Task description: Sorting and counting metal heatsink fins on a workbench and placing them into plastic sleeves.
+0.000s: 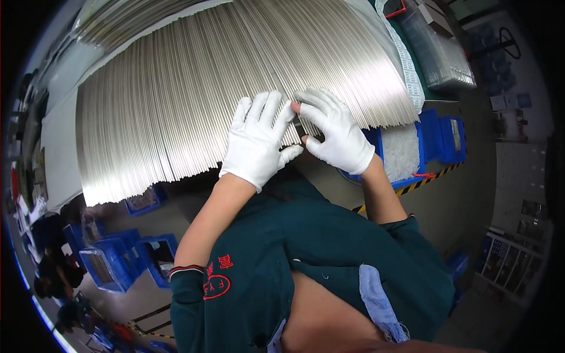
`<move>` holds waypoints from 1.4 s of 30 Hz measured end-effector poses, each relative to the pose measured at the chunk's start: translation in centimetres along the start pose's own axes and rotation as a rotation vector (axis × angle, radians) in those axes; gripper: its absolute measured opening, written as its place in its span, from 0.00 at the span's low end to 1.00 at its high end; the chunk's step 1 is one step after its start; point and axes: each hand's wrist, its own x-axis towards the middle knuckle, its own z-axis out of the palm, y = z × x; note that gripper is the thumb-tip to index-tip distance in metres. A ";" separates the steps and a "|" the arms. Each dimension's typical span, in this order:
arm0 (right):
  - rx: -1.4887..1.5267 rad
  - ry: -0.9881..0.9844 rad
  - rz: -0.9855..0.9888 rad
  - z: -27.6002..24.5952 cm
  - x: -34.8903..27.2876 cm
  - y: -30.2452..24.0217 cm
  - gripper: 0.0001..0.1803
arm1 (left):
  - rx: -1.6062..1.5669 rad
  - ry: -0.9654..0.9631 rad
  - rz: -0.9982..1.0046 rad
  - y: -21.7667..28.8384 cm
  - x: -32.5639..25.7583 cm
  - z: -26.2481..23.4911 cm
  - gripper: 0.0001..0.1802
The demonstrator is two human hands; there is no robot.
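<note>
A broad layer of thin silvery metal rods (170, 100) lies side by side on the table, their near ends forming an uneven edge toward me. My left hand (254, 141), in a white glove, rests flat on the rods near that edge, fingers spread and thumb out to the right. Just right of it, my right hand (336, 129) touches the rods with its fingers bent and its thumb apart from them. Bare fingertips show through this second white glove. Between the two hands runs a narrow dark gap in the layer. Neither hand visibly grips a rod.
White sheeting (62, 129) covers the table's left side. More rods (129, 17) lie at the far left. A blue bin (401, 153) lined with clear plastic stands right of the table, above striped floor tape. Blue crates (109, 265) sit at lower left. Clear plastic trays (438, 50) are stacked far right.
</note>
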 end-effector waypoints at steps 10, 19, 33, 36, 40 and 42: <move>0.007 -0.021 -0.010 0.4 0.0 -0.3 0.26 | -0.022 -0.088 -0.027 -0.1 -0.2 -0.6 0.39; 0.027 -0.024 -0.041 0.6 0.7 -1.2 0.25 | -0.005 0.022 -0.022 -0.3 -0.8 -0.6 0.36; -0.004 -0.051 -0.081 0.7 1.1 -1.6 0.25 | -0.004 0.029 -0.051 -0.6 -1.7 -0.9 0.36; 0.001 -0.054 -0.072 0.7 1.1 -1.5 0.25 | -0.014 0.027 -0.056 -0.8 -1.9 -1.0 0.37; 0.068 -0.042 -0.081 1.0 1.4 -1.6 0.25 | -0.027 0.005 -0.065 -1.0 -2.1 -1.3 0.37; 0.051 -0.054 -0.103 1.1 1.6 -1.8 0.25 | -0.016 0.007 -0.068 -1.0 -2.2 -1.2 0.37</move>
